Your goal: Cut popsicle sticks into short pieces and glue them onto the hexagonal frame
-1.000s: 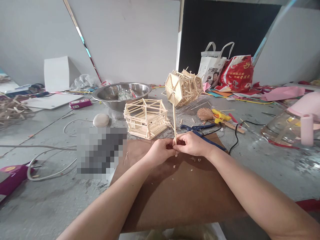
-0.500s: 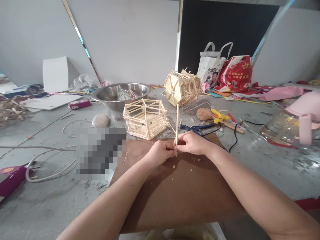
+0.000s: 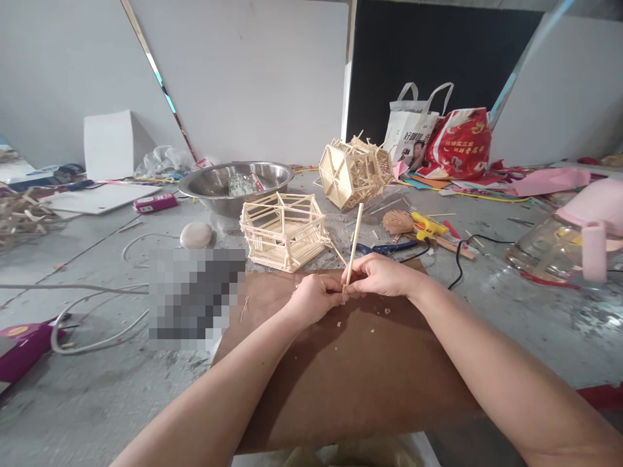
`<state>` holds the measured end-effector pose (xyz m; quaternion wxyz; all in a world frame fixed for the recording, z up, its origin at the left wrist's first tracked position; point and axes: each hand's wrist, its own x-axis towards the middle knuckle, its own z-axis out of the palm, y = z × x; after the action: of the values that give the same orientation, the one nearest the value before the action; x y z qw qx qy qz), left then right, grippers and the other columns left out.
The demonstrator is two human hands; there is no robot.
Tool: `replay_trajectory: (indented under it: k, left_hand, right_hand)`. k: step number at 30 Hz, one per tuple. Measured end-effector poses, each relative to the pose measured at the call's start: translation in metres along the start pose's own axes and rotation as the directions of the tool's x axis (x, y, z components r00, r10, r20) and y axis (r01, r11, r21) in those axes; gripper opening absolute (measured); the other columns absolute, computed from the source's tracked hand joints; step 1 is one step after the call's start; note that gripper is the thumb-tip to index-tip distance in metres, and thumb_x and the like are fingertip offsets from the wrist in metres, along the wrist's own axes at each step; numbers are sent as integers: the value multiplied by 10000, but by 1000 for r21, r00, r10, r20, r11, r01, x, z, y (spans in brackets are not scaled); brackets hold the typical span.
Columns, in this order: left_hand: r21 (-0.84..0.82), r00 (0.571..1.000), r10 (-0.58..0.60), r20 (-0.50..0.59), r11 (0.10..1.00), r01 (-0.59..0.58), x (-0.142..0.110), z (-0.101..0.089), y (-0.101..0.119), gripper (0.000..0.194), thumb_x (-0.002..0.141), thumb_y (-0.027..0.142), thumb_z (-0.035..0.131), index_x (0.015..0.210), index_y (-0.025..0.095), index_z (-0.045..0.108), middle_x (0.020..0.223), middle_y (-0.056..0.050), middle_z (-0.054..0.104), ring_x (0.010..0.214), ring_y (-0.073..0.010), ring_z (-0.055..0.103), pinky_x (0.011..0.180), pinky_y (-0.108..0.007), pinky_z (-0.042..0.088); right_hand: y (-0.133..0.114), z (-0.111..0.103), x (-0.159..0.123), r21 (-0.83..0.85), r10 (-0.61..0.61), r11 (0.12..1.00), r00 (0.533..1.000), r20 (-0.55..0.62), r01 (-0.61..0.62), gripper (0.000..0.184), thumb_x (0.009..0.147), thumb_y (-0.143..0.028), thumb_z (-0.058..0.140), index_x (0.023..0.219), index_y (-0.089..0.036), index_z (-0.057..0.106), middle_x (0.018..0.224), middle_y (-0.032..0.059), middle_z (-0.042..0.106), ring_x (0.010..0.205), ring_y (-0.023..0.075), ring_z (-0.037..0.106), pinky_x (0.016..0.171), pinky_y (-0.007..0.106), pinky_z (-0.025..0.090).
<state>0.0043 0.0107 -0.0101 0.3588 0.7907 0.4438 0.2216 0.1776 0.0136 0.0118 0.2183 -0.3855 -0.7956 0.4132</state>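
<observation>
A thin pale wooden stick point(image 3: 355, 237) stands tilted to the right above the brown board point(image 3: 341, 383). My right hand point(image 3: 379, 275) is closed and pinches this stick near its lower end. Against it, my left hand point(image 3: 314, 298) is closed too, its fingertips pressed together at the stick's foot. A tiny tan bit shows there, too small to name. Just beyond the left hand sits an open hexagonal stick frame point(image 3: 285, 243), with one stick slanting out from its right side towards my hands. Wood crumbs lie on the board below.
Behind stand a metal bowl point(image 3: 195, 185) and a many-sided stick model point(image 3: 341, 172). To the right lie blue-handled pliers point(image 3: 389, 248), a yellow glue gun point(image 3: 428, 226) with its black cord, and a clear jug with a pink lid point(image 3: 540, 253). White cables point(image 3: 97, 287) cross the left.
The stick has tipped from nearly upright to leaning right, its top shifting rightwards. Both hands have moved slightly right and stay together. The stick frame has not moved.
</observation>
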Motion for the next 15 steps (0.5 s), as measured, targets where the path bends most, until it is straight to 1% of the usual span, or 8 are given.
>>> replay_trajectory:
  k: [5,9,12,15]
  left_hand:
    - [34,999,-31,10,999,31,0,0,1,211,629,341,525,666,172,645,607,27,579,562,-90,482,553,-184,376]
    - [40,999,-42,14,998,41,0,0,0,212,631,342,523,667,169,639,596,26,569,554,-91,479,526,-182,366]
    - [34,1000,-5,1,999,5,0,1,0,201,634,329,525,660,166,640,602,24,566,563,-90,479,526,-179,361]
    - [36,999,51,11,998,-51,1,2,-1,184,646,297,521,651,162,645,612,21,560,571,-84,474,535,-175,355]
  right_hand:
    - [-3,-2,-1,-12,10,1000,1000,11,-10,157,646,-209,540,782,-141,577,673,-7,585,597,90,504,540,187,372]
    - [-4,0,-1,-50,-2,999,1000,-6,2,134,657,-197,522,769,-140,570,641,-12,571,572,86,495,530,187,361]
    - [-5,1,0,-91,-16,996,1000,-26,13,112,658,-187,512,742,-141,569,611,-19,559,553,82,488,532,189,355]
    - [-6,4,1,-94,-21,995,999,-30,18,105,658,-180,501,729,-139,566,603,-21,545,542,78,478,522,185,351]
